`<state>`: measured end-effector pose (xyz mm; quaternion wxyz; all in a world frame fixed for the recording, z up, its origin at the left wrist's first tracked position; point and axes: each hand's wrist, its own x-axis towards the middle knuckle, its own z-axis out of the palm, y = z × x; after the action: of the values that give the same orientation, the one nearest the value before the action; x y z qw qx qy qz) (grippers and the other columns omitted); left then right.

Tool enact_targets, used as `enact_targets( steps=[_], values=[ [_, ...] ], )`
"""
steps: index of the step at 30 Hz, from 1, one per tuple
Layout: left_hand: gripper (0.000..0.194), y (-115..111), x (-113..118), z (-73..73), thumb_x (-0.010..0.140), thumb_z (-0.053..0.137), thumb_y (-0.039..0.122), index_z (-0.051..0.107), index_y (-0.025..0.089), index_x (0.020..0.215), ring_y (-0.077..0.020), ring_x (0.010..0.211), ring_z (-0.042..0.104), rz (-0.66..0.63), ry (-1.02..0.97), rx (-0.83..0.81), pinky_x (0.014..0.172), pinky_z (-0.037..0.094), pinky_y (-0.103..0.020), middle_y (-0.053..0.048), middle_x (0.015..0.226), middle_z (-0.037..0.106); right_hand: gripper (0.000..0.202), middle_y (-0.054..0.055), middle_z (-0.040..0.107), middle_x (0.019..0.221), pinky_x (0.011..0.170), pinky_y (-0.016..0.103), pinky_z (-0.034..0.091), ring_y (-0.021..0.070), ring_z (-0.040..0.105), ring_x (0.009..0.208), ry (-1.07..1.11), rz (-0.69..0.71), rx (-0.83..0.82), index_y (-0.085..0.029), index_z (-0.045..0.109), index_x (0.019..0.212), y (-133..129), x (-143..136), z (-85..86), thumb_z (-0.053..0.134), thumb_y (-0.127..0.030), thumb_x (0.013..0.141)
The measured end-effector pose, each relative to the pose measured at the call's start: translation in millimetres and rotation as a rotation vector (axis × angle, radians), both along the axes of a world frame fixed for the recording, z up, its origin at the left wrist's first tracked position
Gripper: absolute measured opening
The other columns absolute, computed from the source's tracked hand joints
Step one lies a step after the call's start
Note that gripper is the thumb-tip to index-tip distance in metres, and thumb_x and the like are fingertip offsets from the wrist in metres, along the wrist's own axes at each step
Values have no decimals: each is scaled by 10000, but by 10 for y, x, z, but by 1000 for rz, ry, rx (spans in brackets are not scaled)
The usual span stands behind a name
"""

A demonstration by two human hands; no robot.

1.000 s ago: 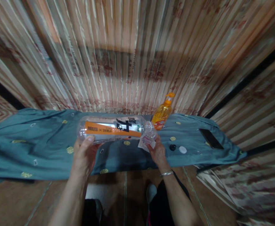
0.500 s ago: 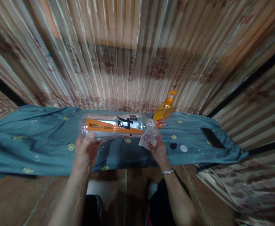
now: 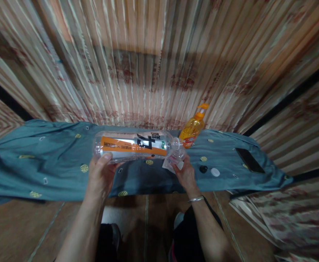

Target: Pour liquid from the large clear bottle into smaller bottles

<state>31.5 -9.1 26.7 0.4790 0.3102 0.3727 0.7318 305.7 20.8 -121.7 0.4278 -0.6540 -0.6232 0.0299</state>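
My left hand [image 3: 102, 171] is closed around the base end of a large clear plastic bottle [image 3: 129, 146], thumb on its near side. The bottle lies sideways in the air over the cloth, its orange and silver label facing up and its neck pointing right. At that neck, my right hand [image 3: 186, 174] grips a small clear plastic container [image 3: 178, 154], whose exact kind I cannot make out. A white paper-like piece [image 3: 172, 165] with pinkish marks shows beside its fingers. Whether the bottle's mouth touches the container is unclear.
An orange pump bottle [image 3: 193, 129] stands just behind my right hand. To the right, a black cap [image 3: 203, 169], a white disc [image 3: 215, 172] and a dark phone [image 3: 249, 160] lie on the blue-green cloth [image 3: 61, 160]. A striped curtain [image 3: 137, 83] hangs behind.
The whole view has shifted slightly. Both hands keep their grips, and the large bottle and small container stay together in much the same position.
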Motion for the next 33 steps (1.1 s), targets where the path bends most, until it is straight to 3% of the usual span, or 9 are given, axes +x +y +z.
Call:
enact_targets(
  steps=[13, 21, 33],
  values=[
    [548, -10, -4, 1, 535, 904, 413, 741, 237, 1028, -257, 805, 747, -17, -6, -24, 702, 654, -366, -24, 891, 797, 535, 160, 746, 1163, 835, 422, 603, 326, 745, 1036, 57, -11, -46, -169, 497, 1289, -33, -27, 80, 682, -371, 830],
    [517, -37, -20, 0, 571, 876, 381, 734, 225, 1043, -297, 872, 756, -54, -1, -58, 737, 662, -458, -34, 942, 791, 534, 163, 753, 1123, 833, 429, 599, 337, 747, 1030, 71, -7, -50, -166, 488, 1289, -34, -28, 97, 687, -366, 837],
    [474, -52, -27, 28, 463, 959, 389, 739, 189, 832, -298, 830, 755, -56, -59, -85, 657, 677, -455, -52, 906, 784, 576, 151, 745, 1158, 841, 442, 604, 337, 748, 1032, 91, 7, -57, -177, 473, 1313, -48, -21, 121, 698, -339, 808]
  ],
)
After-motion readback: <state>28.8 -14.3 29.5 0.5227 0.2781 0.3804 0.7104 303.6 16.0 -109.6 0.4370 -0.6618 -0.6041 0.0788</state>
